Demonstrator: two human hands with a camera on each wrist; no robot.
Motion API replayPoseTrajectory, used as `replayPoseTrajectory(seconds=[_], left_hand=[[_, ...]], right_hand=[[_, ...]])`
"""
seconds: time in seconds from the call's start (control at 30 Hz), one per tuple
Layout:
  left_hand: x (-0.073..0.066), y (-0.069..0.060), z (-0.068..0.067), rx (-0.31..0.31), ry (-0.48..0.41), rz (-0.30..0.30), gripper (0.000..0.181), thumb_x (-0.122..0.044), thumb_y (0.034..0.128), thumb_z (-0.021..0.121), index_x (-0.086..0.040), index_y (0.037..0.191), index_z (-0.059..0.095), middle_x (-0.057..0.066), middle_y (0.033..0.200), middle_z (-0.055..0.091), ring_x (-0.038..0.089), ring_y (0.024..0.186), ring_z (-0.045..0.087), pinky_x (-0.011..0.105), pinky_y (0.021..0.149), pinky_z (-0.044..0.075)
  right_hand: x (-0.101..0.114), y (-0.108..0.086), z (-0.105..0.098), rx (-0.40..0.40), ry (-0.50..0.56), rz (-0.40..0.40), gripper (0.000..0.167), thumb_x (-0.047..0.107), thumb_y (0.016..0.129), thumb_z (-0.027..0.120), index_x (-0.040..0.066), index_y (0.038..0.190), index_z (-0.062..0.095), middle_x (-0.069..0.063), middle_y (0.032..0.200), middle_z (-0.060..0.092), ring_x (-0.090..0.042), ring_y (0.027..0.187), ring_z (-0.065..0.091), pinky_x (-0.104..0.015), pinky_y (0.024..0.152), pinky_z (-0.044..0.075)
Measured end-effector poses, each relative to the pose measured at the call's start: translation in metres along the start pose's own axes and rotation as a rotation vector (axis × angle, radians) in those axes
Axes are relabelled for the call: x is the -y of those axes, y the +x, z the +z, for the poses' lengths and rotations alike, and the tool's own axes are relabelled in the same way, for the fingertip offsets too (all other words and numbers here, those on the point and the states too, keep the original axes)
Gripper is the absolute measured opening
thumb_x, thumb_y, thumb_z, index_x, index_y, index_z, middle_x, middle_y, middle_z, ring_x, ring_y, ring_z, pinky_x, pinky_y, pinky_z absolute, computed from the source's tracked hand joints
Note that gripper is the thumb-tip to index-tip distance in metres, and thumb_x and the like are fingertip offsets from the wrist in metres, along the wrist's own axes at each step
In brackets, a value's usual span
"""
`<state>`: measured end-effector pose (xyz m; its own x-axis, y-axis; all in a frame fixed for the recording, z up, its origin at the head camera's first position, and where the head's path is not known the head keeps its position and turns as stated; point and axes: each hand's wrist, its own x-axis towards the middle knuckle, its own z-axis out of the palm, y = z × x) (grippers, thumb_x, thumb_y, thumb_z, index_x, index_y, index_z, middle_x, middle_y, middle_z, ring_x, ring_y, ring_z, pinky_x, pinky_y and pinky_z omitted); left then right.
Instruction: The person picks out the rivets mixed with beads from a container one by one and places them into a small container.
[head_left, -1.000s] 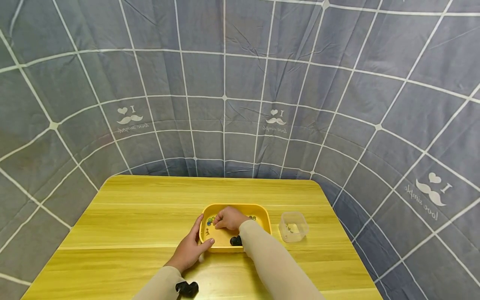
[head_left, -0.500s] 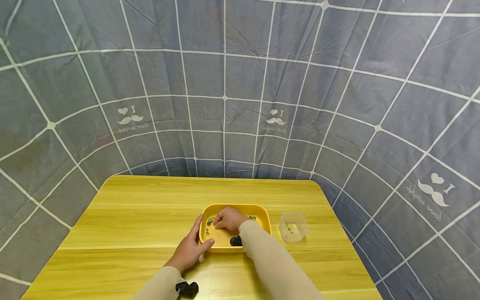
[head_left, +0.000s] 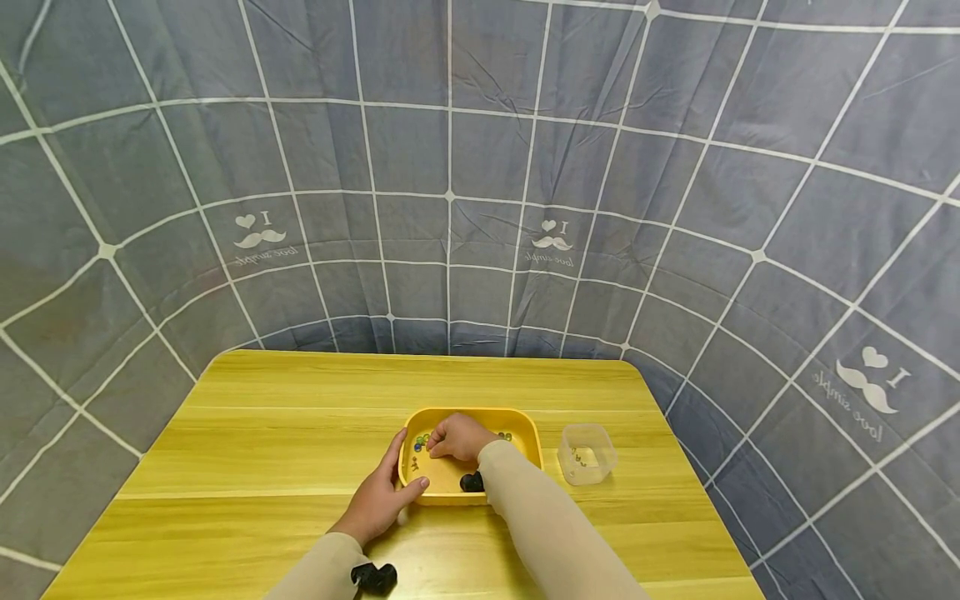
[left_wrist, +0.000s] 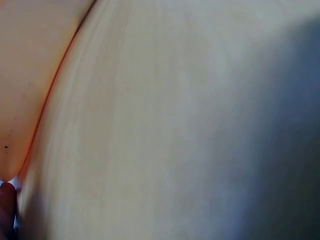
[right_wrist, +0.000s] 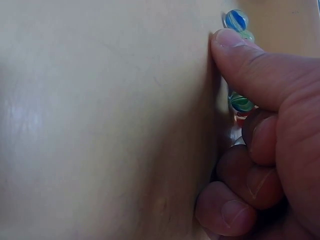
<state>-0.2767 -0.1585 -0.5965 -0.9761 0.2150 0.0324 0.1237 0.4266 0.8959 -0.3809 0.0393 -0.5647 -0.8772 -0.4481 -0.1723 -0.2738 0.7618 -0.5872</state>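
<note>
A yellow tray (head_left: pixel 476 499) lies on the table with marbles (head_left: pixel 418 443) near its left side and small gold-coloured pieces (head_left: pixel 415 464) below them. My left hand (head_left: pixel 377 502) grips the tray's left side, thumb over the front-left corner; the left wrist view shows the tray's wall (left_wrist: pixel 35 75) and a fingertip. Inside the tray is my right hand (head_left: pixel 461 437), beside the marbles. In the right wrist view its thumb and index meet by a blue-and-clear marble (right_wrist: pixel 236 20), and a green one (right_wrist: pixel 242 101) lies behind; the other fingers curl. Whether it pinches anything is hidden.
Right of the tray stands a clear square container (head_left: pixel 587 458) with small gold-coloured pieces in it. More marbles (head_left: pixel 506 436) lie at the tray's back right, past my right wrist. A grey checked curtain (head_left: pixel 450 275) surrounds the wooden table (head_left: pixel 300 417).
</note>
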Motion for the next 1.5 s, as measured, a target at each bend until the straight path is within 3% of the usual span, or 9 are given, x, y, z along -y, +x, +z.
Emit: replayPoseTrajectory(seconds=[0.6,1.5], left_hand=[[0.002,0.003,0.002,-0.021,0.011,-0.001,0.095,-0.045,0.0978,0.074,-0.038,0.170,0.013,0.015,0.161,0.050,0.031,0.138,0.060,0.051,0.109,0.050],[-0.002,0.008,0.008,-0.030,0.012,-0.010,0.095,-0.046,0.0979,0.074,-0.037,0.170,0.013,0.015,0.164,0.046,0.032,0.144,0.055,0.054,0.114,0.046]], right_hand=[[0.002,-0.002,-0.003,-0.001,-0.010,0.006,0.005,0.018,0.094,0.080,0.015,0.096,0.085,0.009,0.087,0.077,-0.003,0.069,0.055,-0.018,0.067,0.047],[-0.011,0.007,-0.010,0.021,-0.006,-0.021,0.005,0.019,0.094,0.080,0.018,0.093,0.085,0.013,0.084,0.075,-0.003,0.067,0.055,-0.017,0.065,0.045]])
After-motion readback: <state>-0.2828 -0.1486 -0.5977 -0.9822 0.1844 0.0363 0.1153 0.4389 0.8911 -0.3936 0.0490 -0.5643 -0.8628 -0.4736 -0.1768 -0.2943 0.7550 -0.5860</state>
